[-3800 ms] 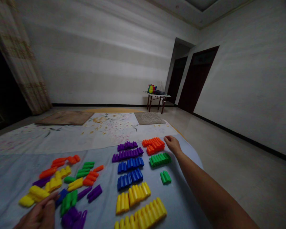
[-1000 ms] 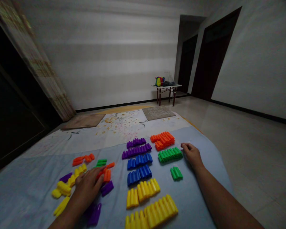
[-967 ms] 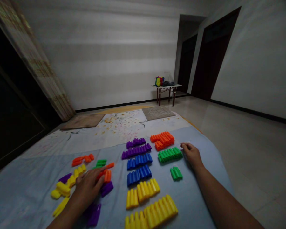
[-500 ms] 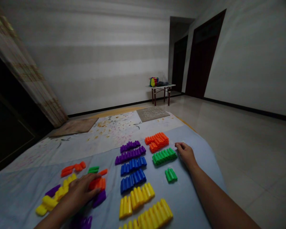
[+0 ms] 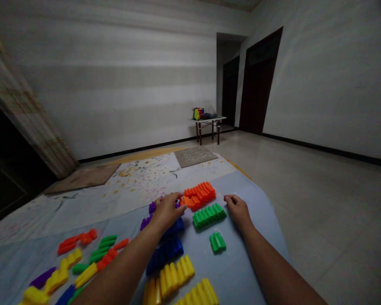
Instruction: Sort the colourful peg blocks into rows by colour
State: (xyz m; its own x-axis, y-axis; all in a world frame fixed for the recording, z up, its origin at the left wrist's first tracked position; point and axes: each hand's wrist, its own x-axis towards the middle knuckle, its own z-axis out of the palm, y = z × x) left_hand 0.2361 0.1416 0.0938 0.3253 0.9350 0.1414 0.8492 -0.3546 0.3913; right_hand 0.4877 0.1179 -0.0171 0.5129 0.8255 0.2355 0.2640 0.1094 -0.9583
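My left hand (image 5: 167, 211) reaches over the purple and blue rows, its thumb and fingers around an orange plastic tube-shaped piece (image 5: 183, 201) at the left end of the orange stack (image 5: 203, 192). Under and beside that hand, the purple pieces (image 5: 145, 222) are partly hidden. My right hand (image 5: 238, 209) rests on the cloth right of the green row (image 5: 208, 216), fingers curled into a pinch; whether anything is in them I cannot make out. A small green group (image 5: 217, 242) lies nearer to me. Blue pieces (image 5: 167, 254) and yellow rows (image 5: 174, 275) line up below.
Loose mixed pieces, including yellow (image 5: 57, 279), green (image 5: 98, 254) and orange ones (image 5: 78, 240), lie at the left on the pale blue cloth (image 5: 247, 262). Two mats (image 5: 195, 156) lie on the flowered cloth beyond. A small table (image 5: 208, 120) stands by the far wall.
My left hand has moved from the loose pieces at the left to the orange stack, bringing an orange piece. My right hand stays beside the green row. The view has shifted slightly.
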